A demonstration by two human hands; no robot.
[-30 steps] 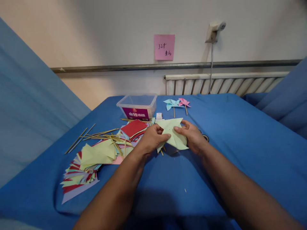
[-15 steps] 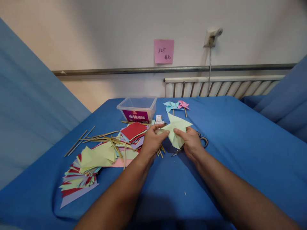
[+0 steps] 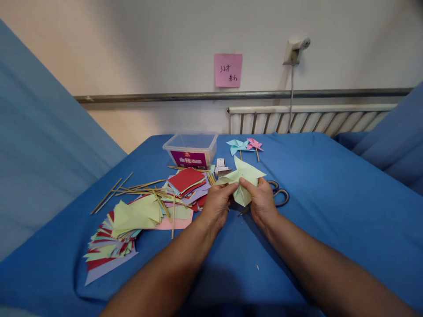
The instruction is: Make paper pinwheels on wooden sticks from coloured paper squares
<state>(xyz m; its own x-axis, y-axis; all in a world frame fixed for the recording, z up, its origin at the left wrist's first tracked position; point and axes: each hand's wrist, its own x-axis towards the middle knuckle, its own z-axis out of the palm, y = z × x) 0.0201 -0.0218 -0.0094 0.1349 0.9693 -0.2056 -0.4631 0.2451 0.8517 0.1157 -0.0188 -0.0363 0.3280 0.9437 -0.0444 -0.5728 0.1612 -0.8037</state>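
The person's two forearms were bare up to the bottom edge of the view, with no sleeve, cuff, watch, band or glove anywhere on them. The left hand and the right hand were likewise uncovered, and their fingers carried no ring that could be made out. Both arms looked sturdy, broadening steadily from narrow wrists toward the elbows, their outlines smooth and unmarked throughout.
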